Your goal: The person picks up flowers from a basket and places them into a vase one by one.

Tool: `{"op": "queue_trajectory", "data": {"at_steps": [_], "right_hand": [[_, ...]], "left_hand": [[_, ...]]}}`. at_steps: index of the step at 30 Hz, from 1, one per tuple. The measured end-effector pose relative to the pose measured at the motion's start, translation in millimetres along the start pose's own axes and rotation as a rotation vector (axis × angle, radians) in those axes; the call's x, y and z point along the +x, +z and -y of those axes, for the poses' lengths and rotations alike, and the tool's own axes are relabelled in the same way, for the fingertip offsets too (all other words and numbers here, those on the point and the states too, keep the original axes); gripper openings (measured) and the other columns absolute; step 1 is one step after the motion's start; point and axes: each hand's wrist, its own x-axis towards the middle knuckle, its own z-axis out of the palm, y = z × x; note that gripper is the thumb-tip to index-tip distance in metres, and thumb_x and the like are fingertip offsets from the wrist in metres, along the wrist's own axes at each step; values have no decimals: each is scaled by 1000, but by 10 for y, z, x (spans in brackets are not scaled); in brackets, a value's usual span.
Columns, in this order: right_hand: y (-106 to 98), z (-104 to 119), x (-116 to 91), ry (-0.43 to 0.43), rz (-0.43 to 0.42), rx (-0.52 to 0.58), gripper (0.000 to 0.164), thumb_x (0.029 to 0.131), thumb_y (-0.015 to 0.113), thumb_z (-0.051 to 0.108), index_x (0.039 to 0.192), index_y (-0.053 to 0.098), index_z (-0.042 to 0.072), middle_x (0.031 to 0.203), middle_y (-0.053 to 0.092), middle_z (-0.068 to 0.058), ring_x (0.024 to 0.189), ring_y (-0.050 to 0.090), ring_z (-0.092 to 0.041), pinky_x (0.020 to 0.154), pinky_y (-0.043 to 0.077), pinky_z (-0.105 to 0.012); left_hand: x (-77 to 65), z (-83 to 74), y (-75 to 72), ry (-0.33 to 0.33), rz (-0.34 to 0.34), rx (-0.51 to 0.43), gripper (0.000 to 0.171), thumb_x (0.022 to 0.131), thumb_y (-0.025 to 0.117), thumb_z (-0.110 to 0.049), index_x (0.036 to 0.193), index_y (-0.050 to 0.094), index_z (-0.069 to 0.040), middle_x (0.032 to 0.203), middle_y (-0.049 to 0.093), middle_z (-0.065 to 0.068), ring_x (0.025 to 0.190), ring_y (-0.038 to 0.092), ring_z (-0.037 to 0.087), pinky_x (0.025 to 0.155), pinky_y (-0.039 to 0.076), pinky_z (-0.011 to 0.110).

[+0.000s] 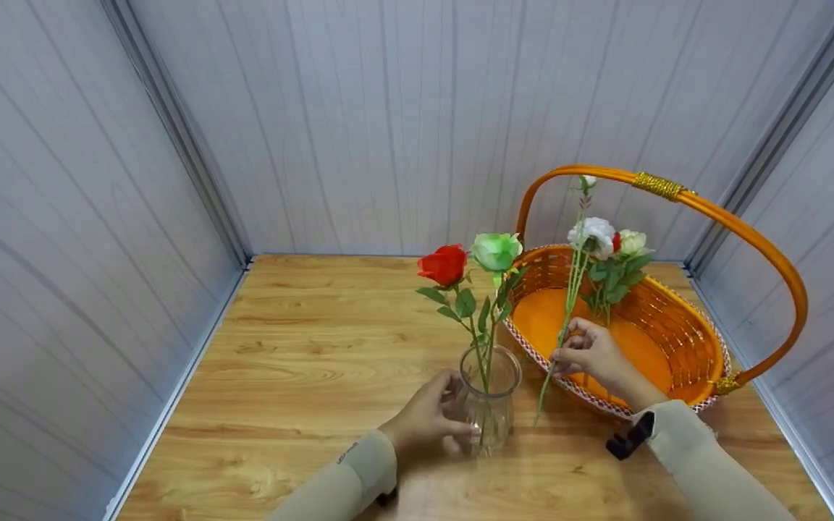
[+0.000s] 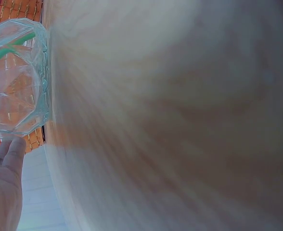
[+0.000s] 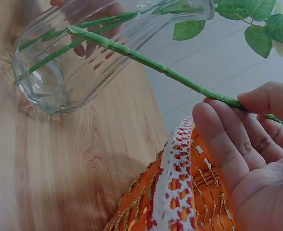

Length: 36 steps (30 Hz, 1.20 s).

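Observation:
My left hand (image 1: 428, 416) holds the clear glass vase (image 1: 500, 416), thumb in front and fingers round its far left side. In the vase stand a red rose (image 1: 444, 265) and a pale green rose (image 1: 496, 252) with leafy stems. Between thumb and fingertips, my right hand (image 1: 594, 358) pinches a long green flower stem (image 3: 165, 70). A small white bloom (image 1: 588, 181) tops this stem in the head view. Its cut lower end points down beside the vase, apart from the tabletop. Only part of the vase's base (image 2: 16, 86) shows in the left wrist view.
An orange wicker basket (image 1: 710, 354) with a tall arched handle (image 1: 772, 253) stands at the right. In it are a white flower (image 1: 594, 237), a cream flower (image 1: 633, 243) and a bit of red. Pale panel walls (image 1: 359, 130) surround the wooden table (image 1: 301, 347).

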Motion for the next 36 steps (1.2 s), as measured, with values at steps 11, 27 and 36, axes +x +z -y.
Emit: {"op": "queue_trajectory", "data": {"at_steps": [11,27,36], "right_hand": [[96,6,-38,-35,90,-120,22,99,63,-9,110,45,-6,84,75,-8,70,78,-24,67,71,-40],[155,9,-40,-122,139,-161,30,95,67,-11,112,42,-15,85,74,-13,69,77,-19,63,70,-39],[178,116,-41,-158,72,-162,26,98,66,-12,113,45,-19,85,70,-3,71,77,-19,65,71,-39]], "left_hand": [[-2,-16,1,-3,-1,11,84,81,98,-29,150,51,-15,146,61,-8,148,55,27,131,40,55],[21,-3,-4,51,4,47,80,84,96,-27,150,52,-19,143,63,-5,143,57,22,129,44,50],[19,-9,-6,59,5,52,83,83,97,-26,151,50,-12,144,63,-2,142,58,23,129,44,49]]}}
